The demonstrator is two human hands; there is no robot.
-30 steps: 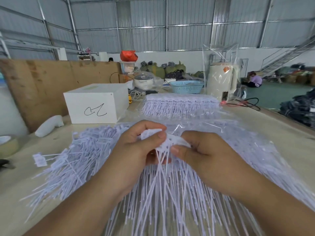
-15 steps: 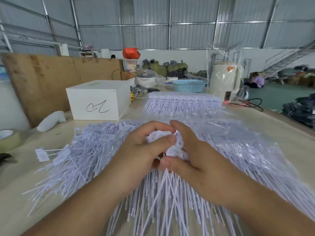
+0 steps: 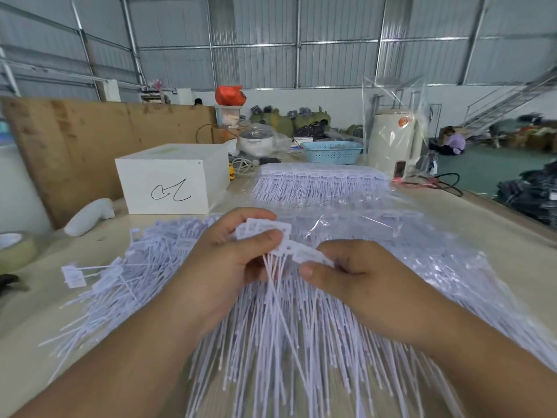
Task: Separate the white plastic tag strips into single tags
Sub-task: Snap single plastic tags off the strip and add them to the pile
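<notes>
My left hand (image 3: 229, 267) pinches the heads of a white tag strip (image 3: 271, 233) between thumb and fingers. My right hand (image 3: 358, 279) pinches the strip's right end (image 3: 310, 254), just beside the left thumb. The tags' thin tails hang down between both hands. A heap of single tags (image 3: 132, 267) spreads over the table to the left. Under my hands and to the right lie tag strips in a clear plastic bag (image 3: 452, 267). A further stack of strips (image 3: 319, 182) lies farther back.
A white box (image 3: 171, 182) with a black scribble stands at the back left, a white object (image 3: 90, 215) beside it. A tape roll (image 3: 15, 248) sits at the left edge. Behind are a blue basket (image 3: 331, 152), a cream appliance (image 3: 394, 143), cables and a wooden board (image 3: 90, 146).
My hands have drawn apart after being pressed close together. The strip is now stretched out between them, and its heads show more plainly.
</notes>
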